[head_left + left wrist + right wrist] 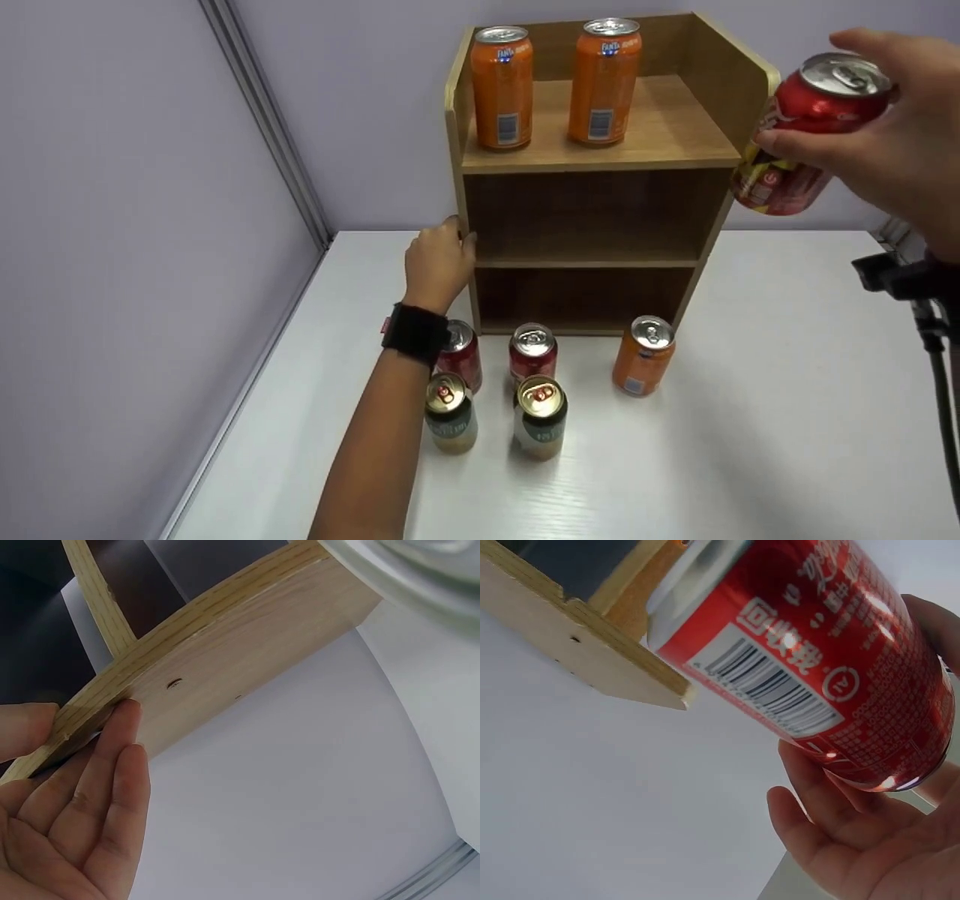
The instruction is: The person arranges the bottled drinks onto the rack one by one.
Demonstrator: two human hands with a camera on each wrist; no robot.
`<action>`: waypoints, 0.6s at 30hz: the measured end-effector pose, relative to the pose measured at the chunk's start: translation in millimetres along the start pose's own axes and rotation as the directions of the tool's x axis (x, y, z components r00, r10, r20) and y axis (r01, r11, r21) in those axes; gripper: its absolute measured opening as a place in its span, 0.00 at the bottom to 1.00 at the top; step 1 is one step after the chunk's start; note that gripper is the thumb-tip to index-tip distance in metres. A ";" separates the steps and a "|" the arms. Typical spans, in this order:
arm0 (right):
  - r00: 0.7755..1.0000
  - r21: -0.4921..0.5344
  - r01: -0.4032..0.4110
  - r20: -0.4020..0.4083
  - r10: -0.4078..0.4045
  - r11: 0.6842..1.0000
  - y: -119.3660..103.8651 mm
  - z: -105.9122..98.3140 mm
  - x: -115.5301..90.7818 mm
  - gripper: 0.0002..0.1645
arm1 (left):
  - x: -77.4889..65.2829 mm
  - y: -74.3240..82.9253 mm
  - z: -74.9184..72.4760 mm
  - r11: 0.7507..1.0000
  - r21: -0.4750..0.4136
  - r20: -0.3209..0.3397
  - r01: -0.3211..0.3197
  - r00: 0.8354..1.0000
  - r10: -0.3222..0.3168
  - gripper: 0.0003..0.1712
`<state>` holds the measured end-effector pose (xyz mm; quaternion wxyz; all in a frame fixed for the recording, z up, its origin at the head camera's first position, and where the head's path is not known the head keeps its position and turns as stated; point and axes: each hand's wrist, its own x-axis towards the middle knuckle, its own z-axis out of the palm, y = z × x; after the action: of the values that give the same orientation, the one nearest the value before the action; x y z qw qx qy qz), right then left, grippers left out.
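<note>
"What was nearest?"

"The person's right hand point(911, 127), raised, its thumb and fingers clamped round a tilted red aluminium drink can point(821, 120) with a silver lid. It was held in the air beside the right side of a tiered light-brown wooden shelf point(686, 112)."

"And on the white table point(750, 465)?"

"In front stood a gold-lidded, green-and-pale metal can point(452, 429), with a matching gold-lidded can point(541, 433) to its right."

"Behind those?"

"A silver-lidded red metal can point(534, 360), and a second red can point(466, 364), probably the same kind, though a black fabric wristband point(416, 332) hid part of it. An orange metal can point(641, 369) stood to their right."

"The left hand point(441, 262)?"

"Its thumb and fingers pinched the shelf's left side panel."

"Farther up?"

"A left orange Fanta can point(504, 97) and a right orange Fanta can point(606, 90) stood apart on the top tier, before a pale wall point(360, 112)."
</note>
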<state>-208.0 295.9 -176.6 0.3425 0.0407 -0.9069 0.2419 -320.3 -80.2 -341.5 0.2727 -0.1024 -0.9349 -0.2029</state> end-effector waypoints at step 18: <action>0.998 0.124 0.046 0.026 -0.050 0.991 -38.2 23.6 66.3 0.48 | -7.6 -7.8 -2.3 1.000 0.014 0.002 -0.004 1.000 0.004 0.14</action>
<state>-263.5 257.4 -133.7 0.3317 0.0871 -0.8940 0.2884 -315.2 -88.7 -346.5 0.2727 -0.1023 -0.9364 -0.1956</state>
